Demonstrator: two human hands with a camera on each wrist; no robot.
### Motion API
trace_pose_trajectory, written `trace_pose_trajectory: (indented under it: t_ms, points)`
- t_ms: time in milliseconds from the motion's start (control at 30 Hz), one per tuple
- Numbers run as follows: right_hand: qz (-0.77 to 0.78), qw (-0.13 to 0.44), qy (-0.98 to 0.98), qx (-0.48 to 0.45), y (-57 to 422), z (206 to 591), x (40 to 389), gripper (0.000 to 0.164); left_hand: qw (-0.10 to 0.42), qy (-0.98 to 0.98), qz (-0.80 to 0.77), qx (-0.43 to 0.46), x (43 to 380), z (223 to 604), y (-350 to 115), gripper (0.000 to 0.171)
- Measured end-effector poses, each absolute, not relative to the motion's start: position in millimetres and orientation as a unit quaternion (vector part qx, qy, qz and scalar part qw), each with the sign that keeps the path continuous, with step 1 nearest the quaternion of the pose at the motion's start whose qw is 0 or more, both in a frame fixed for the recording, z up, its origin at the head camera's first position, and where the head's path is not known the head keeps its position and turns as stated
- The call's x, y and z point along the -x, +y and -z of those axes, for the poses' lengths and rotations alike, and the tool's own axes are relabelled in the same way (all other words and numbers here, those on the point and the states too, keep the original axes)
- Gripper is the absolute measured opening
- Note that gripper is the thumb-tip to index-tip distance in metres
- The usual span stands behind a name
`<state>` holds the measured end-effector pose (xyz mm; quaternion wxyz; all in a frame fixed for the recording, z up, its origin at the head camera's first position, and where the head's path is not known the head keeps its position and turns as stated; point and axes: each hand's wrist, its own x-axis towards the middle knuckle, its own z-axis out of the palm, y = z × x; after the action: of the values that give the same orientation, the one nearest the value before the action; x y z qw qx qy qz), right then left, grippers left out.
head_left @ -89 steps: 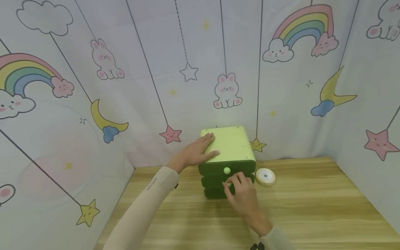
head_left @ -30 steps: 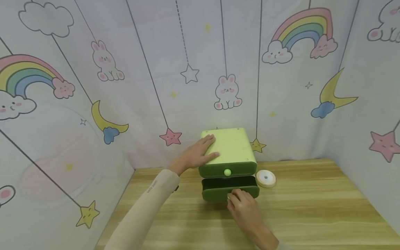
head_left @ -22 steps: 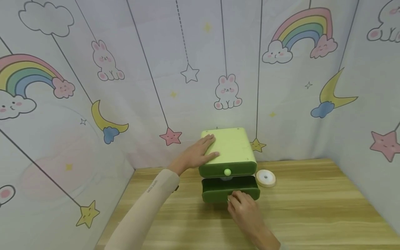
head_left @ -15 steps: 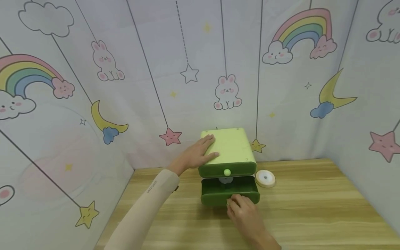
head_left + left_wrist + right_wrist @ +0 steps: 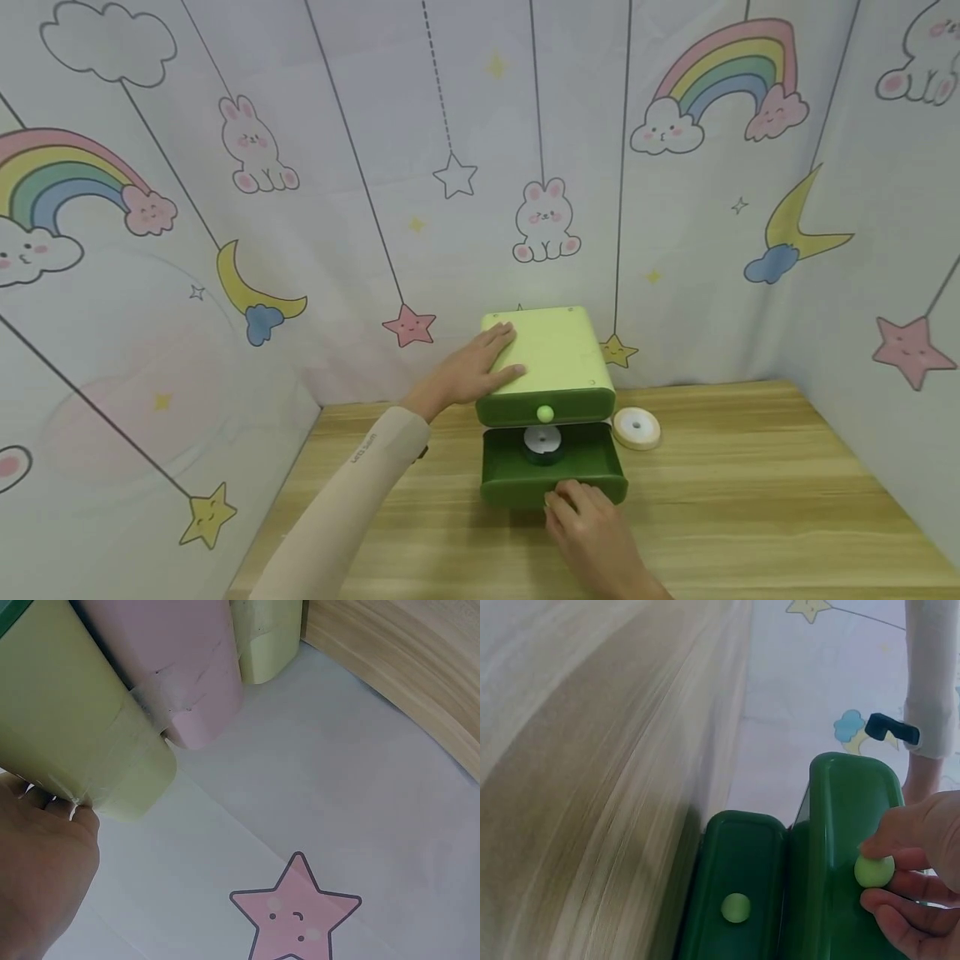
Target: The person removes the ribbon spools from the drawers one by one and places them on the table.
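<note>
A small chest of drawers point(image 5: 551, 350) has a pale green top and dark green drawer fronts. My left hand point(image 5: 468, 373) rests on the left of that top with its fingers straight. Below, the middle drawer point(image 5: 510, 493) is pulled out. The thumb and fingers of my right hand point(image 5: 596, 533) pinch the drawer's round green knob point(image 5: 874, 871). Towards the back of this drawer lies a spool point(image 5: 543, 439) with a white face and a dark side. The top drawer point(image 5: 498, 407) stays closed; the bottom one point(image 5: 735, 862) shows closed in the right wrist view.
A cream-edged white spool point(image 5: 647, 435) lies on the wooden table point(image 5: 720, 492), right of the chest. Behind and at both sides hangs a patterned cloth point(image 5: 480, 242). In the left wrist view, the chest's side shows pale green and pink sections point(image 5: 176, 667).
The right hand has gripped the middle drawer's knob and drawn it out towards me, so the spool inside has come into view. The left hand has stayed on the chest's top.
</note>
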<state>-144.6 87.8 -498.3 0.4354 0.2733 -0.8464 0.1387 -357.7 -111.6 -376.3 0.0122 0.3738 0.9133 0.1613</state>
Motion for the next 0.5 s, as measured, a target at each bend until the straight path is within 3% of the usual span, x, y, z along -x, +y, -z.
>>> trace_pose_trajectory:
  t_ms: [500]
  points:
    - [-0.129,0.459,-0.835,-0.273,85.9,496.4,129.9,0.056,0.007,0.912,-0.158,-0.378,358.0,377.2,-111.6,0.087]
